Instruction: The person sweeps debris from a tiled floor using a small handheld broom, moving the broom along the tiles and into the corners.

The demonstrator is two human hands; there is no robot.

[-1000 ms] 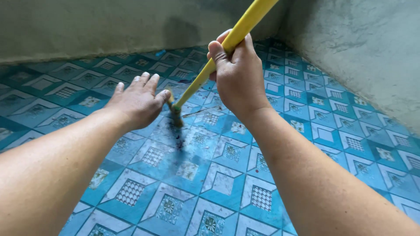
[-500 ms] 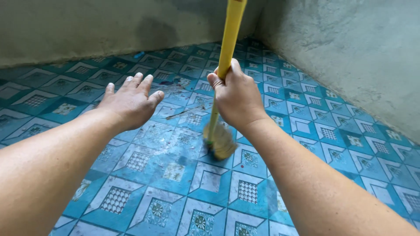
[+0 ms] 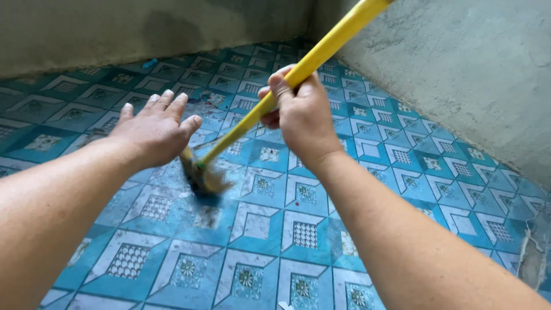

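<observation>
**One broom, two hands, a tiled floor in a corner**

There is one broom in view, with a yellow handle that runs down from the top right edge of the picture to a small, worn brush head resting on the floor. The bristles look blurred, so their exact shape cannot be told. The head sits near the middle of the visible floor, just below and to the right of the left hand.

The right hand is closed around the yellow handle about halfway along its visible length, fingers wrapped over it and the thumb on top. The left hand is open and flat, palm down, fingers spread and holding nothing; it hovers over the floor just beside the brush head, with the handle passing close to its fingertips. Two bare forearms reach in from the bottom edge.

The floor is laid with blue and teal patterned tiles, many of them dusty or stained. Two rough grey concrete walls meet at the far corner: one wall runs along the floor's far edge, the other wall along its right edge. A small blue scrap lies at the foot of the far wall. No container of any kind shows.
</observation>
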